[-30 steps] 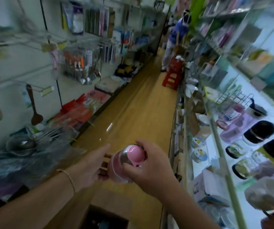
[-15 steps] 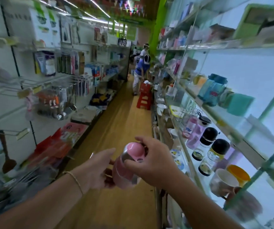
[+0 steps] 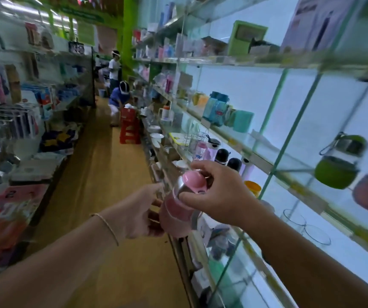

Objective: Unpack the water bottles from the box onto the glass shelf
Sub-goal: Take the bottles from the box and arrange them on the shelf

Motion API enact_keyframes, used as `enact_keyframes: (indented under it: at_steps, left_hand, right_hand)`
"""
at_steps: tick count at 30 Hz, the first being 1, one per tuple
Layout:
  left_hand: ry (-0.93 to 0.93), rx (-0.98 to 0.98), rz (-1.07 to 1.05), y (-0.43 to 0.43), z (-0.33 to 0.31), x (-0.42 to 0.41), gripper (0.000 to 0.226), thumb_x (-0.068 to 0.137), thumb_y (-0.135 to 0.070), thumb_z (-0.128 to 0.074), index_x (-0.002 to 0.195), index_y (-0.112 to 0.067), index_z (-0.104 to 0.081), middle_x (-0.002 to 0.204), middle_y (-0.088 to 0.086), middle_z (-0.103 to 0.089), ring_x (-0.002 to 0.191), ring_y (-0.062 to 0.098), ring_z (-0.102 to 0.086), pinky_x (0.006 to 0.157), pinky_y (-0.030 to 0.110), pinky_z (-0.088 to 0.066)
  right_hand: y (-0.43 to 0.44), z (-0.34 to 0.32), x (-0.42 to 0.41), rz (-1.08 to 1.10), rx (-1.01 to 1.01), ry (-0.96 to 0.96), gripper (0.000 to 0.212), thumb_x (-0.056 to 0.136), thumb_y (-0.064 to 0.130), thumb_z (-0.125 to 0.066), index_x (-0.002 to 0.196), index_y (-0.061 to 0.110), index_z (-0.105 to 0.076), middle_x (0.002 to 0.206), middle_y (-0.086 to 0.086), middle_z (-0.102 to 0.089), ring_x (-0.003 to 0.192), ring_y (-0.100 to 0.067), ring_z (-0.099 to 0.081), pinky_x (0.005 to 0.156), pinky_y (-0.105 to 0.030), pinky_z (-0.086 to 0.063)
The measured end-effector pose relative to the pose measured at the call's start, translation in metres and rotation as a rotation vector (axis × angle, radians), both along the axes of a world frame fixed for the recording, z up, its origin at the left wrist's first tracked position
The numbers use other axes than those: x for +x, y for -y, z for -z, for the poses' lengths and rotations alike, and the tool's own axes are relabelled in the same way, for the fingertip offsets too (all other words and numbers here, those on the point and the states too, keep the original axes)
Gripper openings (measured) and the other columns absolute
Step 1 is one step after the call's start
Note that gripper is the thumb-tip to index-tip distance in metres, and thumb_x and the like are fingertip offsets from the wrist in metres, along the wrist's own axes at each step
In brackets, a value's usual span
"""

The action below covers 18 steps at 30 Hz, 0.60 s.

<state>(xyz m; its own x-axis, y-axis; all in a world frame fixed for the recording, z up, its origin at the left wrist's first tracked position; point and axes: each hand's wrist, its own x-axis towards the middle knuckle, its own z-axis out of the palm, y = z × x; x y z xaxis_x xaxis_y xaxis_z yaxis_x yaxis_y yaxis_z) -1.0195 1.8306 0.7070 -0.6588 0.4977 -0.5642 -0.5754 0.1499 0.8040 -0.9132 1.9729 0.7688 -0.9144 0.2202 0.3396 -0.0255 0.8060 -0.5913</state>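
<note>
**Pink bottle held in both hands beside the glass shelves**

While the person stands in a shop aisle with a wooden floor (image 3: 103, 174), both hands hold one small pink water bottle with a rounded pink cap and a shiny metal collar (image 3: 178, 207) in the air in front of the chest. The right hand (image 3: 220, 196) is closed around the top part, with the fingers curled over the cap and the thumb pressed on the collar. The left hand (image 3: 141, 212), with a thin bracelet (image 3: 107, 225) on its wrist, grips the lower body of the bottle from the left side; its fingers are partly hidden behind the bottle. The bottle is tilted a little, cap toward the shelves, and it touches no shelf.

At the right runs the lit glass shelf with green metal posts (image 3: 256, 156). On it stand other bottles with black caps (image 3: 222, 155), and further right a green bottle with a carry loop (image 3: 338, 161) is seen, blurred. Far down the aisle a person in a blue shirt (image 3: 118, 96) bends near a red plastic stool (image 3: 129, 127).
</note>
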Motion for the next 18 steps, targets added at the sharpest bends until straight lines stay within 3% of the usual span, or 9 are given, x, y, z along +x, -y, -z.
enact_keyframes:
  at_steps: [3, 7, 12, 18]
  left_hand:
    - [-0.004, 0.051, 0.082, -0.009, -0.011, 0.014, 0.057, 0.096, -0.053, -0.043, 0.113, 0.0, -0.055, 0.111, 0.024, -0.06, 0.095, 0.037, -0.059, 0.072, 0.04, -0.052]
    - [-0.025, 0.078, 0.201, -0.029, -0.027, 0.037, 0.05, 0.096, -0.049, -0.044, 0.103, -0.001, -0.055, 0.09, 0.019, -0.061, 0.082, 0.034, -0.058, 0.07, 0.04, -0.051]
    - [-0.028, 0.125, 0.319, -0.053, -0.047, 0.072, 0.05, 0.097, -0.049, -0.042, 0.097, -0.001, -0.053, 0.08, 0.02, -0.06, 0.071, 0.032, -0.058, 0.066, 0.039, -0.049]
    - [-0.032, 0.164, 0.489, -0.087, -0.067, 0.114, 0.05, 0.097, -0.047, -0.042, 0.105, 0.001, -0.056, 0.09, 0.024, -0.062, 0.087, 0.036, -0.059, 0.08, 0.044, -0.049]
  right_hand:
    - [-0.003, -0.015, 0.025, 0.094, 0.003, -0.01, 0.06, 0.066, 0.037, -0.083, 0.122, 0.028, -0.063, 0.097, 0.013, -0.069, 0.083, -0.002, -0.066, 0.079, -0.023, -0.056]
    - [-0.011, -0.034, 0.062, 0.212, 0.003, -0.028, 0.05, 0.067, 0.034, -0.084, 0.114, 0.031, -0.065, 0.092, 0.015, -0.068, 0.081, 0.0, -0.065, 0.074, -0.021, -0.054]
    - [-0.031, -0.053, 0.103, 0.345, -0.014, -0.025, 0.053, 0.064, 0.039, -0.079, 0.114, 0.035, -0.064, 0.096, 0.012, -0.07, 0.085, -0.007, -0.068, 0.081, -0.038, -0.059]
    - [-0.053, -0.074, 0.161, 0.464, -0.013, -0.038, 0.053, 0.069, 0.037, -0.079, 0.119, 0.03, -0.063, 0.098, 0.013, -0.07, 0.088, -0.006, -0.068, 0.085, -0.037, -0.058]
